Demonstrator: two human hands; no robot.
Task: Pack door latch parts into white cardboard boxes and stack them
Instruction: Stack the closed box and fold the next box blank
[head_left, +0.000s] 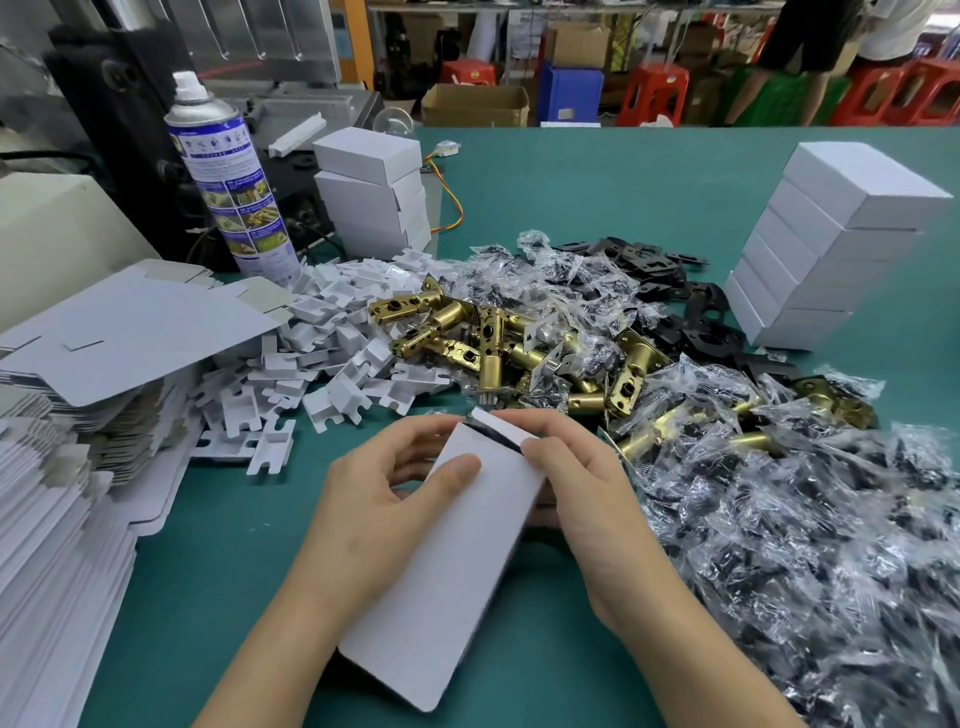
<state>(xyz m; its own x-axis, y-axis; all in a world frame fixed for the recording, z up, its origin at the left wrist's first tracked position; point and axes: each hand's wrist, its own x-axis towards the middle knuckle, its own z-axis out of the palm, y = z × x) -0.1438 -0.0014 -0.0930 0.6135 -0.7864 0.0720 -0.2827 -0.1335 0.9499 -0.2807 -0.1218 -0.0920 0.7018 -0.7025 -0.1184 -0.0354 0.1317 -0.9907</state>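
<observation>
A person's two bare hands hold a white cardboard box at 6 o'clock, just above a green table, its long body tilted with the far end pointing toward 12. The left hand, at 7 o'clock, grips the box's left side, fingers curled around its edge and thumb flat on the top face. The right hand, at 5 o'clock, clamps the far right corner, thumb on top and fingers curled beneath, its forefinger lying along the end flap, which stands slightly ajar and shows a dark gap. At 9 o'clock lies a tall pile of flat box blanks. Clear plastic bags of small black parts spread from 4 o'clock up toward 1. Just past the hands sits a heap of brass door latch bolts, with loose white cardboard inserts beside it at 10 o'clock and black strike plates at 2 o'clock. Farther off, a tall stack of closed white boxes stands at 2 o'clock and a shorter stack at 11, next to an upright spray can. Red stools line the distant floor at 1 o'clock.
</observation>
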